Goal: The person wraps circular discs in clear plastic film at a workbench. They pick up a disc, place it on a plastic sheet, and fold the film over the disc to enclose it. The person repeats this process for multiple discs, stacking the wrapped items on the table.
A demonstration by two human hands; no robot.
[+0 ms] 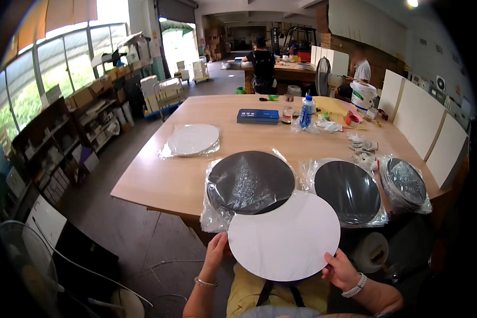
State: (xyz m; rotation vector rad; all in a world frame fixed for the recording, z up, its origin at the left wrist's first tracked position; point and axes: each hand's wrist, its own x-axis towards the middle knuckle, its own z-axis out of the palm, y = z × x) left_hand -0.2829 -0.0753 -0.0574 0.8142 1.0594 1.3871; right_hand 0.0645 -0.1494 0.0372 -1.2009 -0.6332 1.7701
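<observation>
A round white disc (283, 238) is held in front of my body by its edges. My left hand (216, 248) pinches its left rim, and my right hand (340, 269) grips the lower right rim with the thumb on top. The disc's far edge overlaps a dark round disc in clear plastic wrap (249, 180) on the table. To the right lies another wrapped dark disc (347, 192), with a smaller-looking wrapped stack of discs (406, 182) beyond it. A white disc in clear plastic (194, 140) rests at the table's left.
On the wooden table (159, 159) are a blue box (257, 116), a blue-labelled bottle (306, 112), a jar (287, 109), work gloves (362, 143) and a white bucket (363, 95). White panels (424, 119) stand along the right. A fan (26, 249) is at lower left. Two people are farther back.
</observation>
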